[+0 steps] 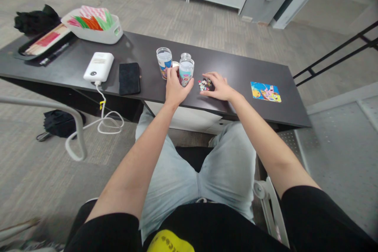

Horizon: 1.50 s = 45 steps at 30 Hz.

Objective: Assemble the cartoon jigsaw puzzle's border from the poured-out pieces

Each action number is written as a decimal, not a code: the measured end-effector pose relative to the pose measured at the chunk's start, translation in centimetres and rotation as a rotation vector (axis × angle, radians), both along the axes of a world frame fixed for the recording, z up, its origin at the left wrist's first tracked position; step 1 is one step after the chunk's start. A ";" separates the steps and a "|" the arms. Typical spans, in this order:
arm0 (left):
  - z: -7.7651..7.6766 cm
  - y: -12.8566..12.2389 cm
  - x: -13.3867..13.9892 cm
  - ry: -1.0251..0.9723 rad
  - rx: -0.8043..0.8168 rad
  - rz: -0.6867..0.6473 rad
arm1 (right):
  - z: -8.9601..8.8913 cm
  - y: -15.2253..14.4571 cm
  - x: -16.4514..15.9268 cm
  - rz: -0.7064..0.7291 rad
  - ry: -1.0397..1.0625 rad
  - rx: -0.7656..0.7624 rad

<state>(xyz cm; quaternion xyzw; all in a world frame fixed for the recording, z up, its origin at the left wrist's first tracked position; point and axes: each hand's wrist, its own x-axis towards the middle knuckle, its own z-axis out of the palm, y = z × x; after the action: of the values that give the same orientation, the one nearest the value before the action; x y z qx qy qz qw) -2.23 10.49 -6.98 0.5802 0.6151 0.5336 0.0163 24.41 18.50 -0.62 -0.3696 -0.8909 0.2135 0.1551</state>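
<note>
My left hand (175, 88) is wrapped round a small clear jar (186, 71) with a teal cartoon label, upright near the table's front edge. Just left of it stands another clear jar (164, 61) with a blue cartoon label. Behind the held jar, the top of a third clear container (186, 55) shows; most of it is hidden. My right hand (217, 86) curves around a small heap of jigsaw puzzle pieces (204, 84), thumb and fingers apart on either side. Further right, a flat blue cartoon picture (266, 91) lies on the dark table (236, 73).
A black phone (129, 78) and a white power bank (99, 66) with a dangling white cable (110, 120) lie on the left. Beyond them are a white basket (100, 36) of colourful strips and a black tray (44, 43). A black railing (336, 53) rises past the right end.
</note>
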 end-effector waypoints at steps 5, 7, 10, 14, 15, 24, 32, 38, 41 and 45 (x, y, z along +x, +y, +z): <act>-0.3 0.2 -0.1 0.012 -0.003 0.008 | -1.8 -1.2 -0.7 -0.047 -0.075 0.070; -0.3 0.2 -0.2 0.015 -0.009 0.014 | -2.0 -1.0 -1.2 -0.075 -0.060 0.085; -0.1 0.2 -0.3 0.013 -0.015 0.014 | -2.2 -0.8 -1.4 -0.089 -0.036 0.097; 0.0 0.1 -0.4 0.012 -0.022 0.014 | -2.3 -0.9 -1.4 -0.117 -0.005 0.094; 0.0 0.1 -0.4 0.011 -0.022 0.014 | -2.3 -1.0 -1.4 -0.119 0.003 0.089; 0.1 0.1 -0.5 0.029 -0.019 0.027 | -1.8 -1.2 -1.4 -0.118 -0.040 0.084; -0.5 0.5 -0.9 0.071 0.014 0.005 | -3.0 -1.1 -1.9 -0.121 -0.065 0.183; -0.9 0.6 -1.3 0.062 0.009 -0.026 | -3.2 -1.3 -2.3 -0.136 -0.098 0.228; -1.0 0.7 -1.4 0.068 0.015 -0.027 | -3.3 -1.4 -2.3 -0.121 -0.091 0.226; -1.1 0.7 -1.5 0.073 0.020 -0.032 | -3.4 -1.4 -2.2 -0.085 -0.046 0.234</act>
<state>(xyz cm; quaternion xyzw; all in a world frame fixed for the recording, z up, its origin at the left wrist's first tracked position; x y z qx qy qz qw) -3.74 11.23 -8.10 0.6090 0.6008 0.5178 -0.0033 22.25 17.09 -3.99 -0.3910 -0.8966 0.0929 0.1858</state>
